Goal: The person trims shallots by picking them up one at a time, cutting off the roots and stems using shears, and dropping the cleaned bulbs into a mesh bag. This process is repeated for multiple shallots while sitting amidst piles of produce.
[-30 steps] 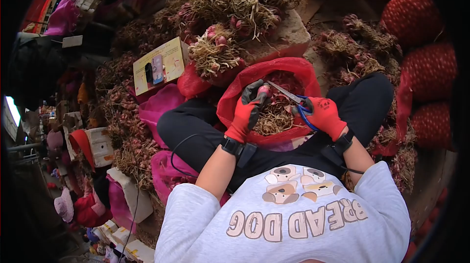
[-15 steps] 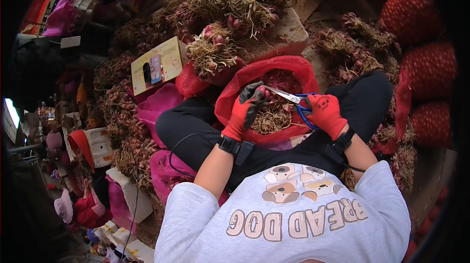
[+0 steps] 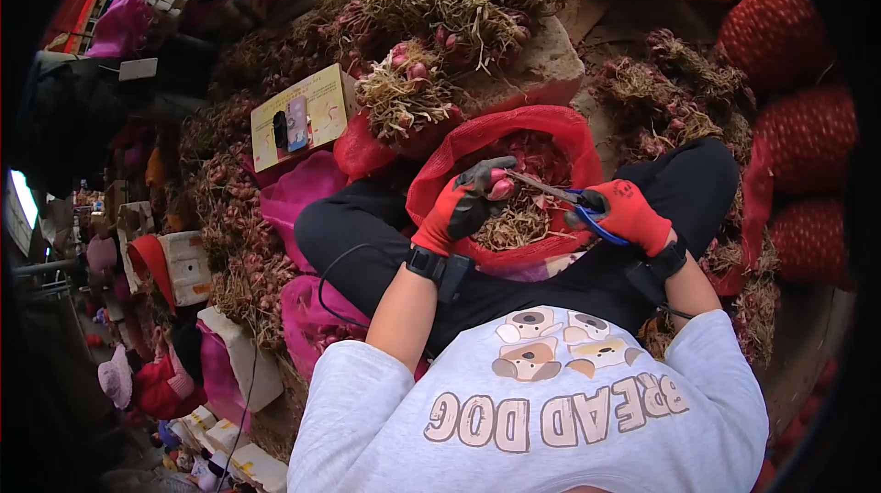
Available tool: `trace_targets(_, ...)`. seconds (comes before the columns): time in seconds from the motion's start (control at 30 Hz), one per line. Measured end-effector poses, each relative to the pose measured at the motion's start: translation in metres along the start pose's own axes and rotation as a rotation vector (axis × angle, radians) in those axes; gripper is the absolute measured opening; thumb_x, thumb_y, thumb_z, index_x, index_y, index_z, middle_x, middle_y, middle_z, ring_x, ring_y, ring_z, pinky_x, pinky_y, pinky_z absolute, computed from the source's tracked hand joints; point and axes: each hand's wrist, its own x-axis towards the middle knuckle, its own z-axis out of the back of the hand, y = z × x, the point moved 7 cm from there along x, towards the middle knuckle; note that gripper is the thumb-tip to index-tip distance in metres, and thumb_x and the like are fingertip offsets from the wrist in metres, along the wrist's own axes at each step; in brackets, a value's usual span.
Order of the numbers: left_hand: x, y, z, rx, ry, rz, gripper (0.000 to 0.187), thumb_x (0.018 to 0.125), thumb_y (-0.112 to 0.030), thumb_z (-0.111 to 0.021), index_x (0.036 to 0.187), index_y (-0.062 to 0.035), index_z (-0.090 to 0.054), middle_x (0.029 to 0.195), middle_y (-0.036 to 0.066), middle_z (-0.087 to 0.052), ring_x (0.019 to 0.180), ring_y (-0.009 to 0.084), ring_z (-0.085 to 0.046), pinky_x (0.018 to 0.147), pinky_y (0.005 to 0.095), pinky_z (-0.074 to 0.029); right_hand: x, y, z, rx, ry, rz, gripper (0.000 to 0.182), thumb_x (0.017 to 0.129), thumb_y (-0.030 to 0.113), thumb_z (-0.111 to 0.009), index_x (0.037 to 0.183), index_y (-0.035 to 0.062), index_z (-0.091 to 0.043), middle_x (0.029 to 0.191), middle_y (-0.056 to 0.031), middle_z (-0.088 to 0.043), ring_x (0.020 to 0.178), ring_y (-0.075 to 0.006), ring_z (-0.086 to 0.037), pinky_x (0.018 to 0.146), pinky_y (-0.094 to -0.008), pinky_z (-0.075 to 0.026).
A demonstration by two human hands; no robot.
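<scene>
A pink shallot (image 3: pixel 501 189) is held in the gloved fingers of my left hand (image 3: pixel 465 205), above an open red mesh bag (image 3: pixel 439 158). My right hand (image 3: pixel 627 216), in a red glove, is closed on the blue handles of a pair of scissors (image 3: pixel 551 190). The blades point left and their tips are at the top of the shallot. Inside the bag lie loose shallots and dry tan trimmings (image 3: pixel 516 225). The bag sits between my crossed legs.
Bundles of dried shallots (image 3: pixel 404 89) lie on a pale block (image 3: pixel 546 66) ahead. A yellow box (image 3: pixel 321 112) carries a phone (image 3: pixel 296 123). Full red sacks (image 3: pixel 808 140) stand at the right, and pink mesh bags (image 3: pixel 303 208) lie at the left.
My right hand has turned and shifted slightly right and down with the scissors, whose blades look narrower now. More of the shallot in my left hand shows.
</scene>
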Motion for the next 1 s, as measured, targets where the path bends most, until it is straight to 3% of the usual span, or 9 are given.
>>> trace_targets(0.07, 0.001, -0.004, 0.001, 0.111, -0.029, -0.029, 0.034, 0.096, -0.012, -0.053, 0.127, 0.0009, -0.049, 0.096, -0.002, -0.053, 0.080, 0.0049, -0.048, 0.070, 0.0197, -0.043, -0.002, 0.000, 0.000, -0.043, -0.006, 0.003, 0.031, 0.077, 0.037, -0.074, 0.079, 0.0067, -0.066, 0.064, -0.0122, -0.059, 0.058, -0.0281, -0.057, 0.056, -0.0339, -0.044)
trace_targets(0.27, -0.001, 0.010, -0.002, -0.069, 0.079, 0.037, 0.041, 0.099, -0.034, -0.046, 0.125, -0.0021, -0.051, 0.089, 0.001, -0.054, 0.074, 0.0046, -0.048, 0.068, 0.0213, -0.045, -0.009, -0.007, -0.006, -0.223, -0.130, 0.100, 0.032, 0.076, 0.037, -0.073, 0.084, 0.0074, -0.067, 0.069, -0.0128, -0.062, 0.061, -0.0287, -0.060, 0.056, -0.0350, -0.046)
trace_targets(0.37, -0.006, 0.017, -0.007, -0.666, 0.165, 0.187, 0.041, 0.100, -0.031, -0.045, 0.121, 0.0027, -0.051, 0.085, -0.001, -0.050, 0.078, 0.0053, -0.047, 0.067, 0.0199, -0.041, -0.009, -0.003, -0.005, -0.175, -0.136, 0.087, 0.031, 0.076, 0.037, -0.073, 0.083, 0.0078, -0.067, 0.070, -0.0127, -0.063, 0.063, -0.0296, -0.061, 0.057, -0.0358, -0.047)
trace_targets(0.47, -0.003, 0.033, 0.000, -0.767, 0.289, 0.110, 0.040, 0.101, -0.035, -0.040, 0.109, 0.0013, -0.053, 0.085, -0.001, -0.051, 0.078, 0.0056, -0.049, 0.066, 0.0205, -0.043, -0.012, 0.007, 0.004, -0.237, -0.178, 0.156, 0.030, 0.075, 0.038, -0.073, 0.082, 0.0088, -0.065, 0.070, -0.0116, -0.062, 0.065, -0.0299, -0.061, 0.058, -0.0360, -0.047)
trace_targets(0.57, -0.010, 0.042, 0.006, -0.477, 0.259, 0.272, 0.035, 0.100, -0.035, -0.043, 0.100, -0.0014, -0.053, 0.090, 0.001, -0.055, 0.084, 0.0064, -0.053, 0.063, 0.0230, -0.045, -0.010, 0.013, 0.013, -0.333, -0.098, 0.186, 0.035, 0.074, 0.043, -0.072, 0.085, 0.0103, -0.065, 0.071, -0.0098, -0.063, 0.066, -0.0295, -0.062, 0.058, -0.0354, -0.047)
trace_targets(0.63, -0.012, 0.026, -0.002, -0.269, 0.230, 0.225, 0.045, 0.099, -0.041, -0.042, 0.101, 0.0005, -0.057, 0.076, 0.005, -0.056, 0.058, 0.0087, -0.045, 0.051, 0.0207, -0.039, -0.008, 0.017, 0.017, -0.350, -0.015, 0.200, 0.037, 0.073, 0.044, -0.073, 0.085, 0.0098, -0.064, 0.071, -0.0100, -0.062, 0.065, -0.0295, -0.061, 0.058, -0.0354, -0.047)
trace_targets(0.7, -0.018, 0.024, -0.010, -0.300, 0.220, 0.301, 0.049, 0.097, -0.044, -0.042, 0.101, 0.0020, -0.058, 0.071, 0.009, -0.058, 0.045, 0.0102, -0.043, 0.043, 0.0194, -0.036, -0.007, 0.021, 0.023, -0.337, 0.008, 0.240, 0.038, 0.072, 0.044, -0.073, 0.085, 0.0097, -0.063, 0.073, -0.0101, -0.063, 0.068, -0.0298, -0.061, 0.061, -0.0360, -0.047)
trace_targets(0.87, -0.028, 0.031, -0.020, -0.619, 0.366, 0.408, 0.046, 0.094, -0.042, -0.051, 0.098, 0.0037, -0.058, 0.084, 0.018, -0.061, 0.048, 0.0125, -0.050, 0.037, 0.0198, -0.036, -0.005, 0.028, 0.025, -0.325, 0.033, 0.380, 0.038, 0.070, 0.042, -0.074, 0.088, 0.0106, -0.062, 0.080, -0.0095, -0.062, 0.075, -0.0299, -0.061, 0.068, -0.0370, -0.047)
trace_targets(1.0, -0.032, 0.041, -0.018, -0.775, 0.610, 0.422, 0.047, 0.086, -0.047, -0.062, 0.098, -0.0016, -0.056, 0.102, 0.022, -0.061, 0.067, 0.0183, -0.060, 0.048, 0.0232, -0.046, -0.005, 0.029, 0.022, -0.405, 0.035, 0.457, 0.037, 0.069, 0.040, -0.074, 0.090, 0.0113, -0.063, 0.082, -0.0082, -0.062, 0.077, -0.0295, -0.061, 0.069, -0.0370, -0.047)
